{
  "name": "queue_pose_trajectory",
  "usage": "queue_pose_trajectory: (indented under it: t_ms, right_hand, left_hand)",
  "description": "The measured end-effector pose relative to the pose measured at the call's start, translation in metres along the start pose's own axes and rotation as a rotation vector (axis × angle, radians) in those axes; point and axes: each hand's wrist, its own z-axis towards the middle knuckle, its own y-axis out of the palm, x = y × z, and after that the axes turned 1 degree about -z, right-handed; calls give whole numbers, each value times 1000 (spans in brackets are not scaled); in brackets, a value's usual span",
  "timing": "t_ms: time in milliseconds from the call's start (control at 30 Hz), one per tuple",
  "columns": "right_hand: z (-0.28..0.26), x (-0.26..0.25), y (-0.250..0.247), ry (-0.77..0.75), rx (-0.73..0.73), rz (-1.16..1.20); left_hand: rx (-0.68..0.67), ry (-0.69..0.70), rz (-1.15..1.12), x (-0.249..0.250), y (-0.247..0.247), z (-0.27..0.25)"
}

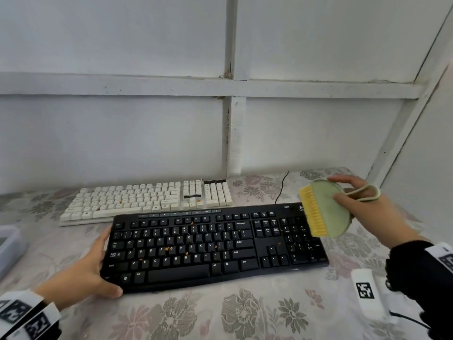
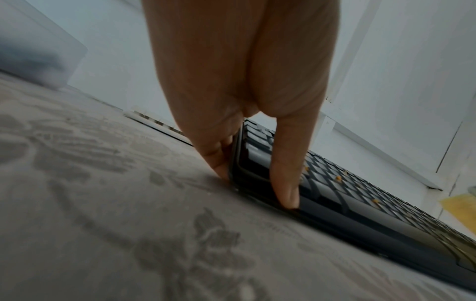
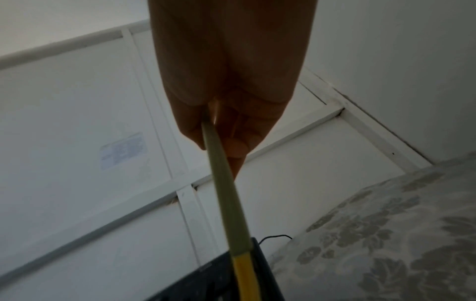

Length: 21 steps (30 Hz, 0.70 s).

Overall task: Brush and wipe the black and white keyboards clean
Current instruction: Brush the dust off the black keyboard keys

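Observation:
The black keyboard (image 1: 215, 246) lies in front on the flowered tablecloth, with several orange crumbs among its keys (image 2: 342, 189). My left hand (image 1: 98, 268) grips its left end, thumb on the front corner and fingers along the side (image 2: 257, 169). The white keyboard (image 1: 147, 202) lies behind it, near the wall. My right hand (image 1: 355, 200) holds a flat green brush (image 1: 326, 207) with yellow bristles above the black keyboard's right end, bristles pointing left. In the right wrist view the brush (image 3: 229, 203) shows edge-on, pinched between thumb and fingers.
A pale plastic box (image 1: 9, 246) stands at the table's left edge. A thin black cable (image 1: 282, 187) runs from the black keyboard toward the white panelled wall (image 1: 147, 131). The wall corner closes in at the right, behind the brush.

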Motion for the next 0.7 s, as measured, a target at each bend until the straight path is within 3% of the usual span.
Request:
queue_pose_trajectory:
  t_ms: [200, 433, 700]
  right_hand:
    - [-22, 6, 2, 91, -137, -98]
    - [-14, -13, 8, 19, 16, -43]
    - [-27, -5, 10, 92, -65, -140]
  left_hand:
    - [-20, -6, 3, 0, -1, 0]
    - [-32, -8, 2, 4, 1, -3]
    - [-54, -26, 33, 6, 1, -5]
